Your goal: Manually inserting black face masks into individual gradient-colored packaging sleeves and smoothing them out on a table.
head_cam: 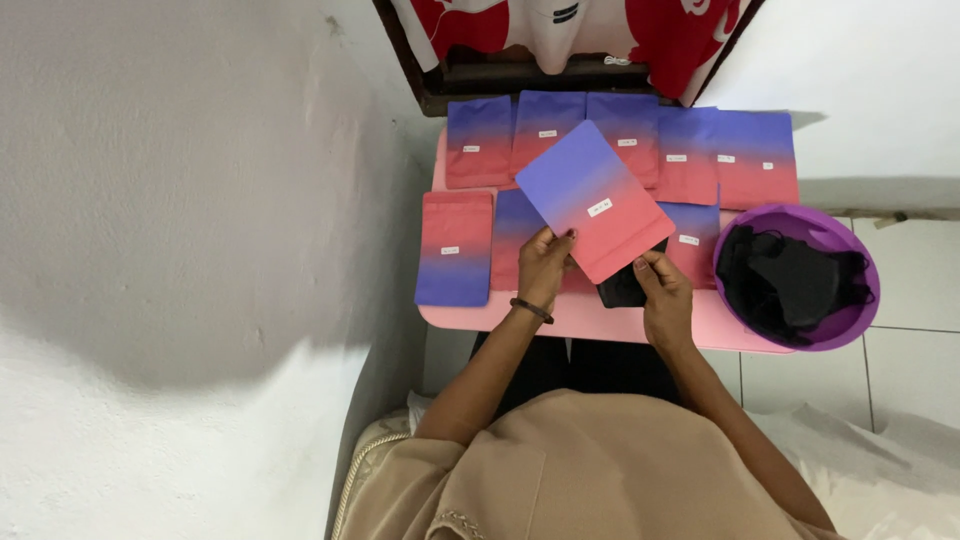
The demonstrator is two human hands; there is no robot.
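Note:
Both hands hold one flat pouch (594, 198) coloured purple fading to red, with a small white label, tilted above a small pink table (600, 322). My left hand (543, 268) pinches the pouch's lower left edge. My right hand (663, 296) grips its lower right corner together with a folded black item (622, 288) that pokes out below the pouch. A dark band circles my left wrist.
Several matching purple-and-red pouches (455, 250) lie flat across the table. A purple bowl (838, 330) with black fabric pieces sits at the table's right edge. White wall rises at left, tiled floor shows at right, and red-and-white cloth (560, 30) hangs beyond the table.

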